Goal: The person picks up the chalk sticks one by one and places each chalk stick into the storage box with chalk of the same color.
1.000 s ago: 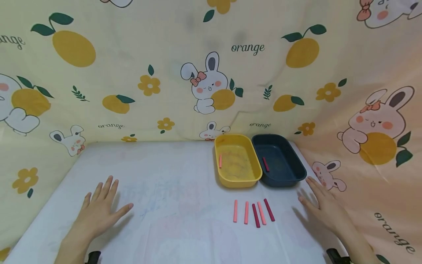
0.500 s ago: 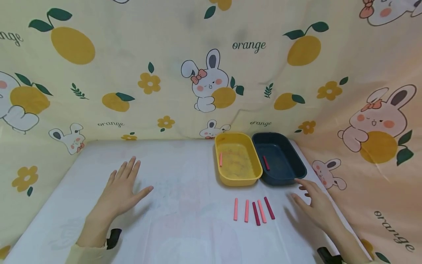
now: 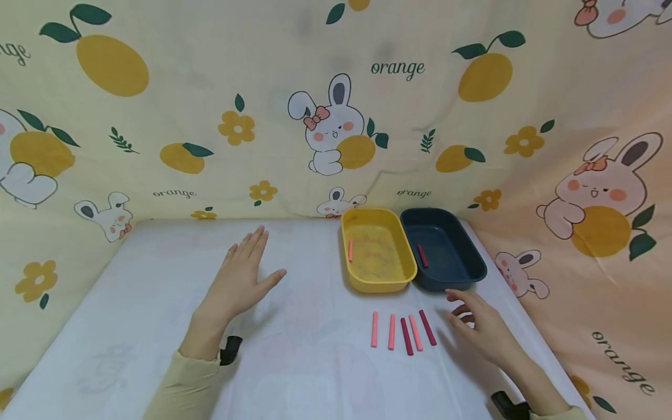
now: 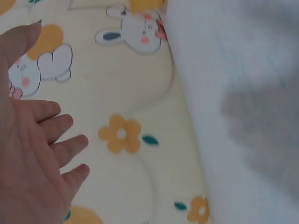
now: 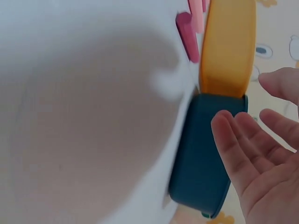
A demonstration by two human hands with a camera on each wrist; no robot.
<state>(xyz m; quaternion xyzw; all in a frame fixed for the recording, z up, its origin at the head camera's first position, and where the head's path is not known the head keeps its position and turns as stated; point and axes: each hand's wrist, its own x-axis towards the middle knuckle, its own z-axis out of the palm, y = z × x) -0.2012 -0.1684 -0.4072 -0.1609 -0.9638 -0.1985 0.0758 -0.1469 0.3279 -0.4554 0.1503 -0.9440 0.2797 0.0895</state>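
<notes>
Three light pink sticks (image 3: 391,332) and two dark red sticks (image 3: 427,328) lie in a loose row on the white-covered table. Behind them stand a yellow tray (image 3: 381,287) with one pink stick (image 3: 350,251) in it and a dark blue tray (image 3: 451,282) with one dark red stick (image 3: 422,256). My left hand (image 3: 238,283) is over the left half of the table, fingers extended and thumb spread, holding nothing. My right hand (image 3: 480,324) is right of the row, just in front of the blue tray, its fingers loosely bent with nothing in them.
The two trays stand side by side near the back right of the table (image 3: 294,373). A patterned cloth (image 3: 210,70) with rabbits and oranges hangs behind and along both sides. Each wrist wears a black device, such as the left strap (image 3: 231,350).
My left hand has moved right and farther forward over the table. The right hand has shifted left toward the row, its fingers bending more. The sticks and trays have stayed in place.
</notes>
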